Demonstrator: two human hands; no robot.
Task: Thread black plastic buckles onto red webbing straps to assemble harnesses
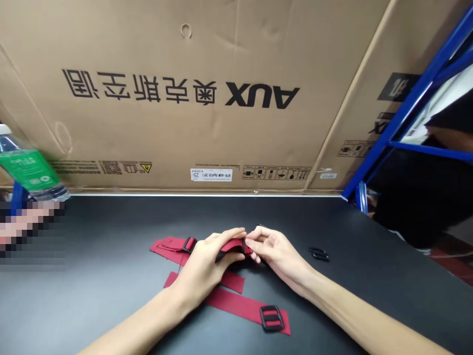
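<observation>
My left hand [209,259] is closed around a length of red webbing strap [233,245], its thumb and fingers on either side of the fold. At the end of that fold, my right hand [271,246] pinches the red strap beside a dark buckle that the fingers partly hide. Left of my left hand, more red strap [166,245] lies flat with a black slide buckle [189,245] on it. Nearer to me another red strap [236,303] runs under my left wrist and carries a black slide buckle [271,318] near its end.
A loose black buckle [319,254] lies on the dark table [111,305], right of my hands. A large cardboard box [166,133] stands along the back edge. Blue metal framing [399,108] rises at the right. A water bottle [31,167] is at the far left.
</observation>
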